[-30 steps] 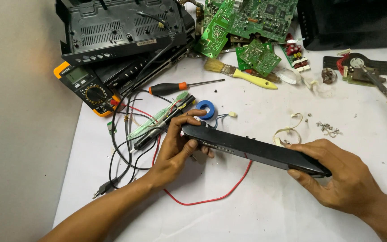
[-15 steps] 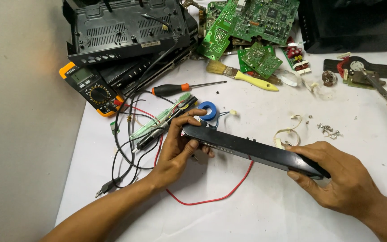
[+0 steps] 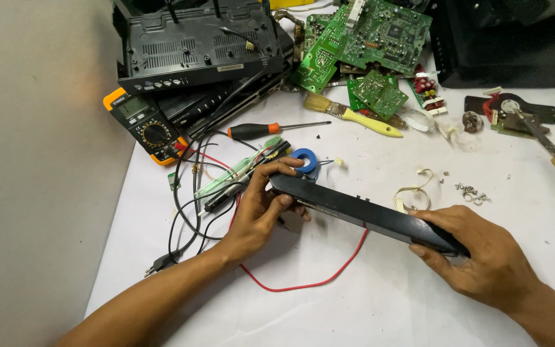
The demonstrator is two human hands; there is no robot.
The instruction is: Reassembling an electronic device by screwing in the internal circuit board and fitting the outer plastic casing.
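I hold a long, narrow black plastic panel (image 3: 354,209) slanting across the white table (image 3: 380,302). My left hand (image 3: 261,209) grips its upper left end, thumb on top and fingers curled under. At the lower right end my right hand (image 3: 476,254) wraps around the panel. A blue ring-shaped coil (image 3: 304,159) sits just behind the panel's left end. A red wire (image 3: 303,286) loops on the table under the panel.
A black device casing (image 3: 200,45) and a yellow multimeter (image 3: 142,125) sit at the back left. Green circuit boards (image 3: 367,38), a yellow-handled brush (image 3: 354,115), an orange-and-black screwdriver (image 3: 258,130), black cables (image 3: 187,212) and small screws (image 3: 471,191) lie around.
The view has shifted slightly, so everything sits a little lower and to the right in the frame. Both hands keep the same grip on the panel.
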